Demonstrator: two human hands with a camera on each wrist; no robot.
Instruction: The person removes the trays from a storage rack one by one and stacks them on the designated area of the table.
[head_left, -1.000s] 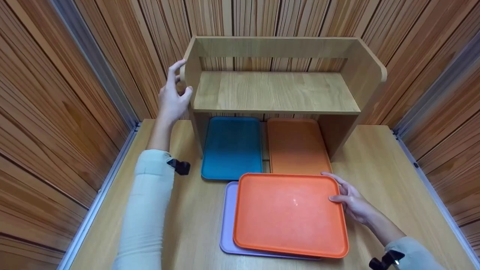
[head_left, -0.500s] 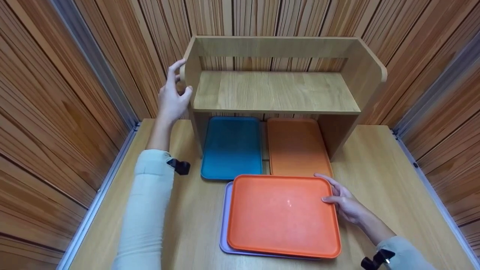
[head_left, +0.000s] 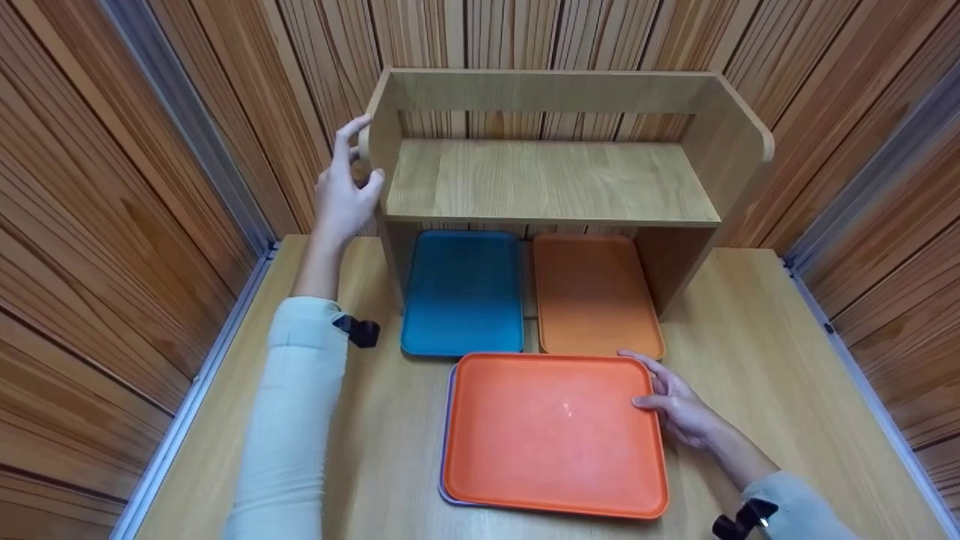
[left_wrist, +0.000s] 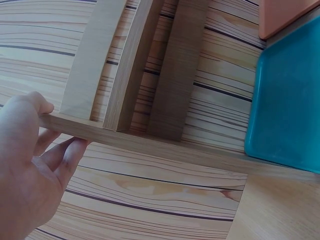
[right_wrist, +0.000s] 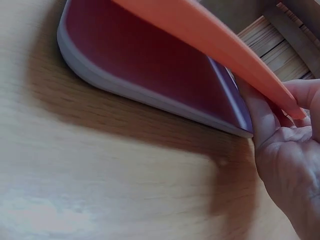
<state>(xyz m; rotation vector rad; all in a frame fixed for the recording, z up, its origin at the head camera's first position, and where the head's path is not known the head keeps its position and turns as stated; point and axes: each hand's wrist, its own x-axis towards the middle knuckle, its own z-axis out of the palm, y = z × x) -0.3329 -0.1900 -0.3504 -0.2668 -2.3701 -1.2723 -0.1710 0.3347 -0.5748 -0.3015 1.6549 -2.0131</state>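
While left hand (head_left: pixel 343 193) grips side board of wooden shelf (head_left: pixel 551 180), right hand (head_left: pixel 679 409) pinches right rim of bright orange tray (head_left: pixel 555 435), stacked on purple tray (right_wrist: pixel 150 75) on desk (head_left: pixel 757 337). Step looks like: lining up stack. Next move needs firm hold, level lift.

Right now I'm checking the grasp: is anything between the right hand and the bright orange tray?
Nothing visible. The right hand already holds the bright orange tray by its right edge, lifted off the purple tray beneath.

Bright orange tray (head_left: pixel 555 435) lies tilted atop lilac tray (right_wrist: pixel 150 75) on table.
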